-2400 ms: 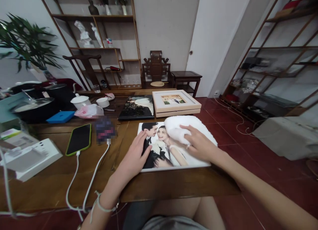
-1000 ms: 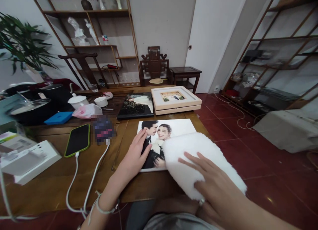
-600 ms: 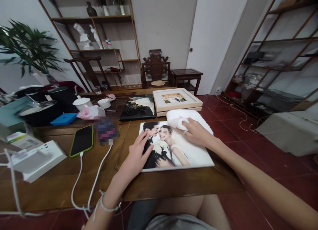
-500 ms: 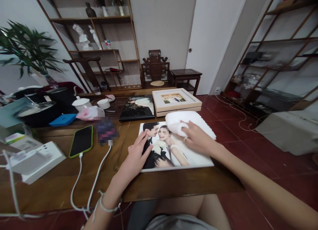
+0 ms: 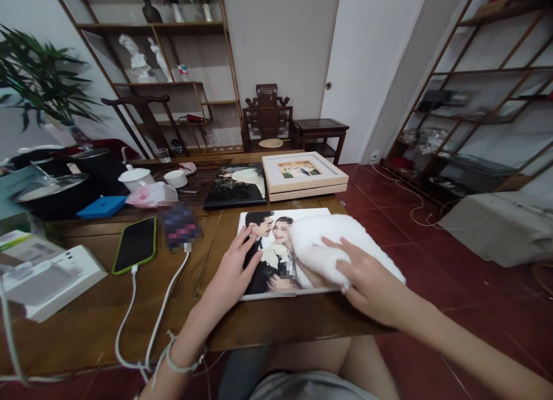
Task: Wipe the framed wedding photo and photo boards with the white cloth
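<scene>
A photo panel showing a couple lies flat near the table's front edge. On its left side rests my left hand, fingers spread, holding nothing. My right hand grips a white fluffy towel and presses it on the panel's right half. The towel covers that part of the picture and hangs past the panel's right edge. Behind the panel are a dark photo panel and a pale framed picture.
On the wooden table, left of the panel, are a phone in a green case, white cables and a white power strip. A blue box, a white teapot, a cup and a dark pot stand farther back.
My right hand has drawn the towel toward me and a little to the right, uncovering the panel's upper right. My left hand stays on the panel's left side.
</scene>
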A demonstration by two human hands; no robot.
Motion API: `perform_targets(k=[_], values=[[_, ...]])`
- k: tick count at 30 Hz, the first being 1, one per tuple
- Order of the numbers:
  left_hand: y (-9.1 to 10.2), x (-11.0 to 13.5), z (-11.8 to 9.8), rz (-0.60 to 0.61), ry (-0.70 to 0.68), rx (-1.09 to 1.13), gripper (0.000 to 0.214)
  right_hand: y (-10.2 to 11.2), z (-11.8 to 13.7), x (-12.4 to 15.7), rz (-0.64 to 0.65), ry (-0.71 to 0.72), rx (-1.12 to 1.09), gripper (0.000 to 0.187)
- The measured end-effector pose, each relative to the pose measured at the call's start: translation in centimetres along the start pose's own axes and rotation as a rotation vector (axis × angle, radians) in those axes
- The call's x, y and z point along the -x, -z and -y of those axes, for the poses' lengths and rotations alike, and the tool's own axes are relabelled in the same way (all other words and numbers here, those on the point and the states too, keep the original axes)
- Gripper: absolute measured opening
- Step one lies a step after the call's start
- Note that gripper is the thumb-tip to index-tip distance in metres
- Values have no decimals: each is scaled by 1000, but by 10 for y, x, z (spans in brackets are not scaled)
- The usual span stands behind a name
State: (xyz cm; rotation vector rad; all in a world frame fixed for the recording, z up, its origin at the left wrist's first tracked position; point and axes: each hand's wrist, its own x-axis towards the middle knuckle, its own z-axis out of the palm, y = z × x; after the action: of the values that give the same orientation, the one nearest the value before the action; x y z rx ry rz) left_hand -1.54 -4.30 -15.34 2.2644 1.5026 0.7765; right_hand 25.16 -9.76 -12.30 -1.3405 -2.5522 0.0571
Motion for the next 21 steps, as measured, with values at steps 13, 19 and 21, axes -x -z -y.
perform_targets(k=[13,19,21], values=[[-4,-2,6,-36,11,-32,45,-7,-11,-45,36,11,40,27],[-3,-2,4,-14,5,-21,45,-3,38,31,93,165,-84,18],[-2,-1,4,-1,-4,-16,45,-3,38,32,94,177,-102,18]])
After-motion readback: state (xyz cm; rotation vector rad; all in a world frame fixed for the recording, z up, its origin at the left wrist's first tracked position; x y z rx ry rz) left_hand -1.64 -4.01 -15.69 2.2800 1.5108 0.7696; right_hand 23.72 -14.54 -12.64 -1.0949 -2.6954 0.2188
